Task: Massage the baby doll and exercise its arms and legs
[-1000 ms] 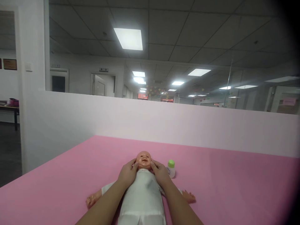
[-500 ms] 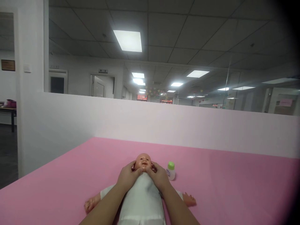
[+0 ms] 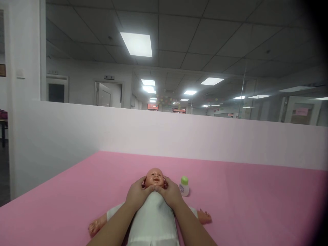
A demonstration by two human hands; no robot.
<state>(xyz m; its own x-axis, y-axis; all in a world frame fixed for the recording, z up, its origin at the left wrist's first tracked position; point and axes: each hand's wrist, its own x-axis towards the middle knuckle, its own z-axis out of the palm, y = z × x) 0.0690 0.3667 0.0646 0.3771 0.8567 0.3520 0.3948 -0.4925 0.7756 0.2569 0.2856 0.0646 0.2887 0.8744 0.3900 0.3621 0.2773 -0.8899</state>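
Observation:
A baby doll (image 3: 153,218) in white clothes lies on its back on the pink table surface (image 3: 243,205), its arms spread to both sides. My left hand (image 3: 138,194) cups the left side of the doll's head (image 3: 154,176), and my right hand (image 3: 170,193) cups the right side. Both thumbs meet at the chin, close to the collar. The other fingers curl beside and behind the head and are partly hidden. Just right of my right hand stands a small clear bottle with a green cap (image 3: 184,186).
Behind the table runs a low white wall (image 3: 192,136) with a glass pane above it. A doorway with part of a dark table is at the far left.
The whole view has shifted slightly. My thumbs have come closer together under the doll's chin, while both hands remain around its head.

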